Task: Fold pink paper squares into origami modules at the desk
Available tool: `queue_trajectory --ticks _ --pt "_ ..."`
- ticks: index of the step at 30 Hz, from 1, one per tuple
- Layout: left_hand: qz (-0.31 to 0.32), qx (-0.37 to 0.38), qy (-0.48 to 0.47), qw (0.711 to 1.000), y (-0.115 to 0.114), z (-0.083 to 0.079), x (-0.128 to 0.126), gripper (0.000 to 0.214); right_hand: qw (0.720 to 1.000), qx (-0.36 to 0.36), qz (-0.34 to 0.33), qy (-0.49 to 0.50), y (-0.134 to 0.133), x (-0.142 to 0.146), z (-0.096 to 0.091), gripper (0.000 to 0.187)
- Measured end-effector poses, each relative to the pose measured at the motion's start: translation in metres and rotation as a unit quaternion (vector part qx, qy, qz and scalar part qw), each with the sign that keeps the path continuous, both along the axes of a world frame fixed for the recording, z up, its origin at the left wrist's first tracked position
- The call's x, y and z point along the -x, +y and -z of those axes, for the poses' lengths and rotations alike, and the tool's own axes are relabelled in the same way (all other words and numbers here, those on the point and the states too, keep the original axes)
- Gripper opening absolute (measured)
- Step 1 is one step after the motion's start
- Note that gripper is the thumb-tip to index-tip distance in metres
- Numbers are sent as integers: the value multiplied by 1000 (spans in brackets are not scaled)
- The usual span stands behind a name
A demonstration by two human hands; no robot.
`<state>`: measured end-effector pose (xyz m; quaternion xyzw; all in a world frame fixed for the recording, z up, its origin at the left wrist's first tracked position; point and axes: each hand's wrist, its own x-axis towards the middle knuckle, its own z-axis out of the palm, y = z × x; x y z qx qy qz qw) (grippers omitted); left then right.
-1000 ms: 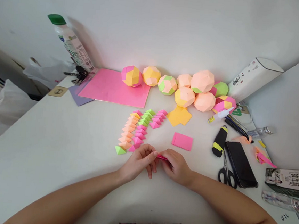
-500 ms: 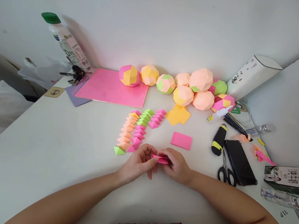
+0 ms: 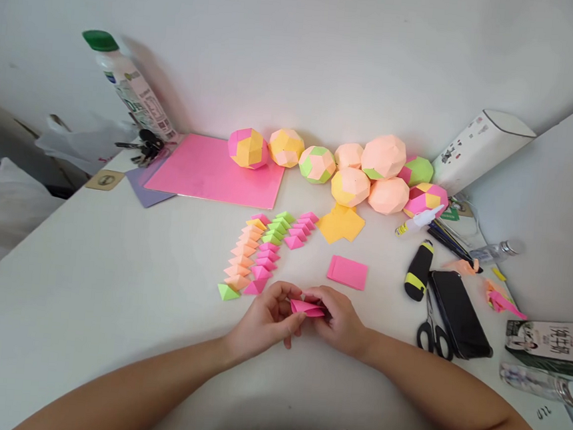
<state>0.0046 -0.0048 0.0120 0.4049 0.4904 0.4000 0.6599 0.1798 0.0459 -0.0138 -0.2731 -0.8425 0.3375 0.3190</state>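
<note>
My left hand [image 3: 265,317] and my right hand [image 3: 340,320] meet over the white table [image 3: 84,291], both pinching a small folded pink paper piece [image 3: 307,308] between their fingertips. Just beyond my left hand lie rows of folded paper units [image 3: 263,250] in orange, pink and green. A small pink paper pad [image 3: 347,272] sits a little past my right hand. Loose yellow squares [image 3: 342,224] lie farther back.
Several paper polyhedron balls [image 3: 350,170] line the wall. A large pink sheet [image 3: 215,168], keys [image 3: 142,145] and a green-capped bottle [image 3: 127,90] are back left. Scissors [image 3: 430,324], a black phone [image 3: 458,314], a black-yellow tool [image 3: 418,270], a glue bottle [image 3: 419,220] and a carton [image 3: 551,340] lie right.
The pink piece between my fingers has been turned and opened out, showing more of its flat face. Both hands stay in place; the view shifted slightly.
</note>
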Motion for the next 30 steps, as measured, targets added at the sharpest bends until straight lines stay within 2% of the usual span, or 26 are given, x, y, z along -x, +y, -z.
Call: queue_trajectory --ticks 9,17,23,27,30 --pt "-17 -12 -4 1000 -1 5 -1 33 1000 6 -5 -6 0 0 -2 28" --pt "-28 -16 3 999 -3 4 -3 25 1000 -2 -4 -7 1 1 -4 25" --pt "-37 21 0 999 3 2 -2 23 1000 1 -9 -1 -1 0 -1 44" --pt "-44 38 -11 998 7 2 -2 25 999 4 -5 40 -2 0 0 55" --pt "-65 39 -28 997 7 4 -3 28 997 -31 -23 63 -1 0 -2 50"
